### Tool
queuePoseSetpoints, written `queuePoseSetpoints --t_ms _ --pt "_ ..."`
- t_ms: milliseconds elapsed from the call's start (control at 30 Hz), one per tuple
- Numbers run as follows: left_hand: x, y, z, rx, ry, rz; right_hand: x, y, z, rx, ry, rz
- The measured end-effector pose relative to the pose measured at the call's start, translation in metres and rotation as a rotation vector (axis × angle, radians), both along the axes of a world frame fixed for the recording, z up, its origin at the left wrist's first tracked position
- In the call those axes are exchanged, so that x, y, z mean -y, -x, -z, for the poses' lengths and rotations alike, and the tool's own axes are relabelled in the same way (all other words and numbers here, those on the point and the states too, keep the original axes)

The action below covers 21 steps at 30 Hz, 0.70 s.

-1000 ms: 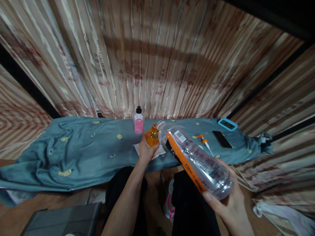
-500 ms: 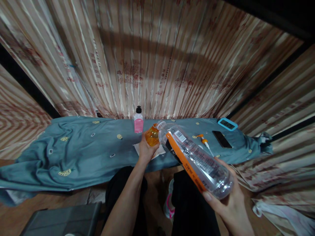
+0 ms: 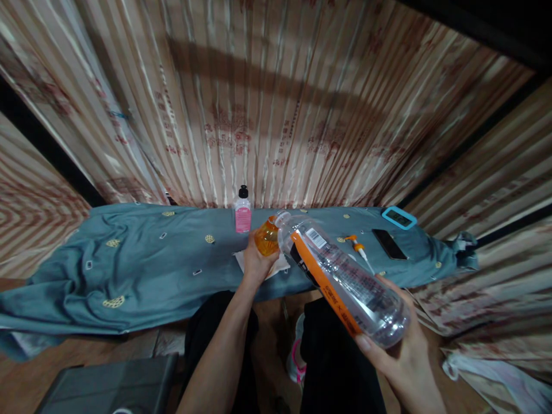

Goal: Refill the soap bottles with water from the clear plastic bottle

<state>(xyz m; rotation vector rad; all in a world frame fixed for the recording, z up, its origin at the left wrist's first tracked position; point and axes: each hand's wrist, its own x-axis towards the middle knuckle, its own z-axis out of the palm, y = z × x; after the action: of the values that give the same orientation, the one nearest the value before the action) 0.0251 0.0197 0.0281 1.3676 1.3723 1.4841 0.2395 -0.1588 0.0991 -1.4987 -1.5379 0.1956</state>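
My left hand (image 3: 257,263) is closed round a small amber bottle (image 3: 267,237), held tilted with its neck up and to the right. My right hand (image 3: 399,345) grips the base of a large clear plastic bottle (image 3: 345,282) with an orange and black label. The large bottle slants down to the left, and its mouth meets the mouth of the amber bottle. Whether liquid runs between them is too small to tell. Below my left hand lies a white cloth or tissue (image 3: 280,265). An orange pump top (image 3: 357,246) with a white tube lies beyond the large bottle.
A small bottle with a pink label and black cap (image 3: 242,215) stands at the back of the cloth-covered table (image 3: 142,253). At the right lie a black phone (image 3: 389,244) and a blue-framed digital clock (image 3: 399,218). A pleated curtain (image 3: 259,115) hangs behind. A grey box (image 3: 112,385) sits lower left.
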Motion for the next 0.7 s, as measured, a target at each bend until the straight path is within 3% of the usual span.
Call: queuePoseSetpoints --t_ms 300,700 --pt "0.0025 0.0007 -0.0074 -0.025 0.023 -0.011 0.0009 -0.0013 0.0010 -0.022 0.008 0.000" --pt "0.0013 0.0005 -0.0042 -0.013 0.016 0.002 0.0013 -0.0018 0.0021 -0.030 0.006 -0.013"
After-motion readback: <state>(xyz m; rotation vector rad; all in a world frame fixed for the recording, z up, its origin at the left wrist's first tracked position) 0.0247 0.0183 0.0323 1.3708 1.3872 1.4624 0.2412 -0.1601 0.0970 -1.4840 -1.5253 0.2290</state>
